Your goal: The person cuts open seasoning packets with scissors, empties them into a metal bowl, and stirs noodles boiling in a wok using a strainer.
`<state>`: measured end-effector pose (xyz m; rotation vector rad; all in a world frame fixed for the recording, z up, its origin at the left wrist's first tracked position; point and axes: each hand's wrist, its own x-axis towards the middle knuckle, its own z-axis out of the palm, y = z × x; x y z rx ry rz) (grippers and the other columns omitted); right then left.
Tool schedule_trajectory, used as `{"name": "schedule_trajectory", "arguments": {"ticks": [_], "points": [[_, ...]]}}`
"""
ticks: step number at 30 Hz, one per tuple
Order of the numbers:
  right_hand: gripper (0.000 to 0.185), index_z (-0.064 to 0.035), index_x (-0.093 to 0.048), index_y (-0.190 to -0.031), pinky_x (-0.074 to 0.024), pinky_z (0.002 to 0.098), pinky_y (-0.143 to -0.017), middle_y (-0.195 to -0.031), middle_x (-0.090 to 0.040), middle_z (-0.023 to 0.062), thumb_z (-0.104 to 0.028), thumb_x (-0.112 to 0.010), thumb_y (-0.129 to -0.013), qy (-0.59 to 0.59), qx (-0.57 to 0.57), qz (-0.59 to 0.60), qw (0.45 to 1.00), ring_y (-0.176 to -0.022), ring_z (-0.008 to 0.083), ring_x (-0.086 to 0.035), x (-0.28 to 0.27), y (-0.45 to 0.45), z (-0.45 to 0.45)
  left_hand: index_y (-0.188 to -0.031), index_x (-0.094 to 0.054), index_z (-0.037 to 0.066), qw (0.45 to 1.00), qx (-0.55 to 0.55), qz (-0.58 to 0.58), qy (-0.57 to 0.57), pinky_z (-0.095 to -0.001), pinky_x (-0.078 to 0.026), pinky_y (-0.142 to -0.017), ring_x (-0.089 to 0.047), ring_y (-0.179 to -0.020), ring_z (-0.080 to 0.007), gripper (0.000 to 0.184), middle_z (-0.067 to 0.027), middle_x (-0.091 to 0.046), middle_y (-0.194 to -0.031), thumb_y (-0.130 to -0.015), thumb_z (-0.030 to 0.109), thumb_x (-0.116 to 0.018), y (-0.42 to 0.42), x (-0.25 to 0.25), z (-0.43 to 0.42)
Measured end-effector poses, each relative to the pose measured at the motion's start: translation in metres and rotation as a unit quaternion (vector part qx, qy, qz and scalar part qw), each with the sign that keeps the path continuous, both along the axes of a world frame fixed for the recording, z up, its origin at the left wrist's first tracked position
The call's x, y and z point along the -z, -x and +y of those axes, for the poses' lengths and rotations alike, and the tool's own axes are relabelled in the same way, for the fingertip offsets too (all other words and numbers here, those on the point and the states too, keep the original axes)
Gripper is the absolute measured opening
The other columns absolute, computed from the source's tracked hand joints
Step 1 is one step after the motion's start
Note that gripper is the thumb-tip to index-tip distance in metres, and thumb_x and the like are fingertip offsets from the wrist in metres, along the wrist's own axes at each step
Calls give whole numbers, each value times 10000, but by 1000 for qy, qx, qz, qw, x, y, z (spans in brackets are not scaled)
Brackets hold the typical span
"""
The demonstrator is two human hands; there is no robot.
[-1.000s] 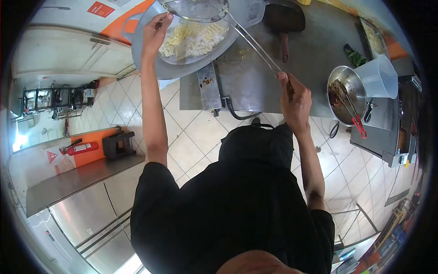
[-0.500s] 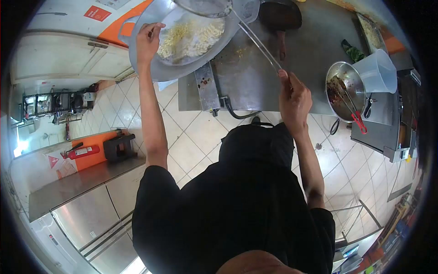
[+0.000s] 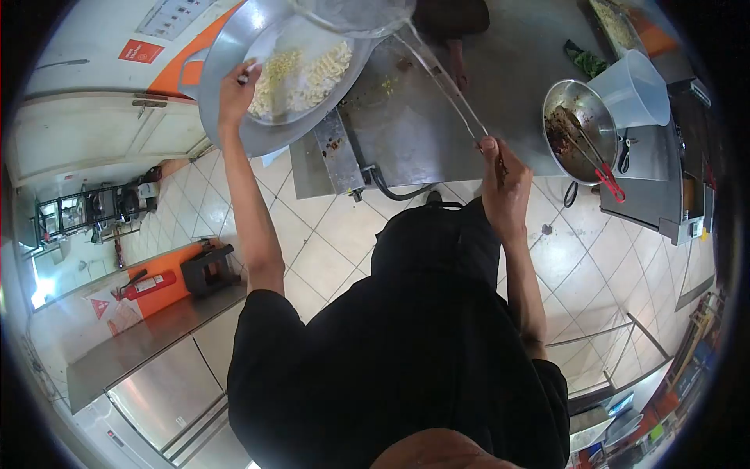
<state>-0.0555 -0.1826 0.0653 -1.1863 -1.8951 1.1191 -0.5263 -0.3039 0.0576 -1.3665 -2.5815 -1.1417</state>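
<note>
My right hand (image 3: 506,184) is closed around the end of the long wire handle of a strainer (image 3: 355,19). The round strainer head hangs at the top edge, over the far side of a large metal wok (image 3: 212,102), and looks blurred. Inside the wok, pale yellow pieces (image 3: 316,82) sit in a whitish, bubbling liquid. My left hand (image 3: 234,95) is over the wok's left side, its fingertips drawn together. Whether something small is pinched there I cannot make out.
A steel bowl (image 3: 556,102) with dark residue and red-handled tongs (image 3: 609,184) stands right, beside a clear plastic tub (image 3: 637,94). A dark pan (image 3: 453,19) lies on the steel counter (image 3: 406,141). A hose (image 3: 391,191) loops at the counter's front edge.
The view has shifted, so the wok and counter appear farther left. The strainer head stays above the wok's far side, now more blurred. My left hand's fingers look more drawn together.
</note>
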Motion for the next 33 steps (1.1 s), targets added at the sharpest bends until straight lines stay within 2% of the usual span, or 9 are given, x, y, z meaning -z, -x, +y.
{"name": "schedule_trajectory", "arguments": {"ticks": [1,3,5,7,9,14,21,28,33], "points": [[332,-8,-588,-770,-278,340,-445,-507,-406,110,-266,-536,-972,-23,-14,-14,1000,-437,199,-326,0,1,-2,-1084,-681,16,1000,-1,0,2,-254,-410,-595,-495,-622,-117,404,-52,-609,-721,-845,342,-694,-21,-15,9],[315,-13,-588,-768,-292,348,-448,-512,-434,120,-255,-547,-966,-47,-32,-27,998,-430,222,-353,-4,4,-5,-1102,-677,7,980,-19,-186,-63,-209,-346,-564,-417,-632,-49,399,6,-546,-705,-879,337,-665,-64,-50,24],[276,-22,-588,-767,-335,376,-464,-578,-514,145,-227,-565,-950,-83,-36,-60,994,-459,296,-446,-9,9,-8,-1070,-690,12,979,-4,-185,-85,-205,-325,-546,-403,-624,-41,373,21,-531,-695,-878,331,-671,-69,-53,29],[254,-28,-598,-781,-357,388,-477,-616,-543,147,-220,-569,-946,-90,-42,-66,993,-499,318,-487,-8,13,-10,-1038,-703,17,978,10,-181,-107,-201,-304,-528,-388,-616,-33,348,36,-517,-686,-876,325,-677,-68,-50,33],[234,-34,-609,-796,-379,400,-490,-655,-571,148,-213,-572,-941,-97,-45,-71,992,-539,339,-527,-10,16,-11,-959,-716,12,992,12,-53,-115,-206,-309,-511,-389,-598,-38,321,47,-505,-666,-852,314,-710,-66,-46,36],[217,-49,-637,-845,-427,414,-525,-709,-616,139,-232,-569,-941,-124,-65,-81,987,-618,339,-587,-16,19,-13,-895,-713,-8,993,-12,-48,-105,-220,-322,-501,-395,-578,-44,303,39,-536,-675,-840,289,-728,-62,-39,31],[228,-52,-634,-845,-429,410,-525,-712,-620,137,-244,-562,-945,-119,-65,-73,988,-603,329,-593,-13,20,-13,-917,-724,34,994,32,24,-105,-247,-345,-509,-408,-559,-70,189,-19,-588,-697,-896,204,-644,-57,-35,21],[269,-40,-583,-783,-403,423,-505,-686,-599,135,-253,-565,-946,-115,-56,-89,988,-556,334,-563,-8,16,-12,-906,-734,57,993,13,99,-57,-271,-368,-521,-432,-544,-115,148,-50,-613,-717,-888,159,-628,-53,-39,12],[267,-42,-578,-769,-399,422,-499,-674,-593,136,-250,-585,-937,-103,-52,-79,990,-558,329,-567,-6,14,-16,-894,-733,46,983,-25,144,-113,-266,-439,-581,-557,-607,-134,138,-60,-636,-737,-858,154,-654,-30,-32,6]]}}
